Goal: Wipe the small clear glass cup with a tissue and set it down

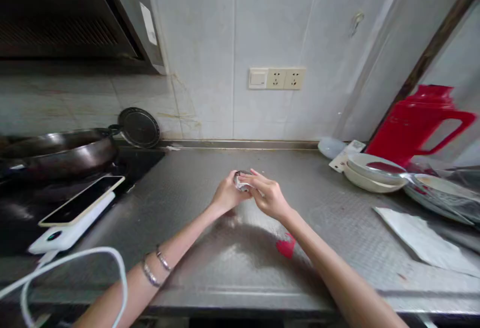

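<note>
Near the middle of the steel counter (180, 183), my left hand (227, 191) is wrapped round a small, round silvery object (242, 182). My right hand (265, 194) meets it from the other side, its fingers laid over the object's top with something white, perhaps tissue, beneath them. Most of the object is hidden by the fingers, so I cannot tell what it is. A red heart-shaped piece (285, 246) lies on the counter beside my right forearm.
At the left are a pan (71, 153) on the stove, a phone (84, 200) on a white power bank (71, 228) and a looping white cable (108, 251). At the right stand bowls (369, 180), a red thermos jug (412, 123) and a white paper sheet (423, 238).
</note>
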`<control>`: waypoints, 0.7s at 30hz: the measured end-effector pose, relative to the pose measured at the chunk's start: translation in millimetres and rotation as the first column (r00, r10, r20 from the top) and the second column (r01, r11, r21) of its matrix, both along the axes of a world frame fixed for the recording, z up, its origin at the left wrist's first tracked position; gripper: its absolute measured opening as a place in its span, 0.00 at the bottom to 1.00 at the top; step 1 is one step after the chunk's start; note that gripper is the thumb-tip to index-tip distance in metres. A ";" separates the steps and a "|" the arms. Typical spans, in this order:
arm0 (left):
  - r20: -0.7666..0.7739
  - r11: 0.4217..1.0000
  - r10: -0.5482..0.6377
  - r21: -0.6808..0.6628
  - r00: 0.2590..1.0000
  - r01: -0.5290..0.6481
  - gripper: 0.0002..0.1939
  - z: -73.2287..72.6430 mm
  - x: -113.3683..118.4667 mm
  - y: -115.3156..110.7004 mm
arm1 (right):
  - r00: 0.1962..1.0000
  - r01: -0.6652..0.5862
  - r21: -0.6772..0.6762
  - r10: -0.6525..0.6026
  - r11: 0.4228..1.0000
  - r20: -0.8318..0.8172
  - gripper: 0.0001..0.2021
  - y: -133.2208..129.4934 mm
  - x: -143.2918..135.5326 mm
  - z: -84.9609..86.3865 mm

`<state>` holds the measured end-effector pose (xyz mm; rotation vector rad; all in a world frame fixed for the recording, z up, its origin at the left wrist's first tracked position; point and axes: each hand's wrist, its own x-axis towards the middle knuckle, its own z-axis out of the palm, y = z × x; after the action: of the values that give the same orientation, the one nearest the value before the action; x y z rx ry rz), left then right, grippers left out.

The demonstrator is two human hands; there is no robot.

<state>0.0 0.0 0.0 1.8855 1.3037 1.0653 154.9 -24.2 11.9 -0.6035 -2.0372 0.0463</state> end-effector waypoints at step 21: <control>0.400 0.952 -0.063 -0.252 0.914 0.176 0.27 12.7 4.5 -5.0 | 0.921 -0.018 -0.386 -0.135 0.922 -0.366 0.11 -1.7 0.3 -0.6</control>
<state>4.5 -5.0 12.7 1.4316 1.0322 1.0576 155.2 -25.9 11.4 -0.8272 -1.6275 0.5024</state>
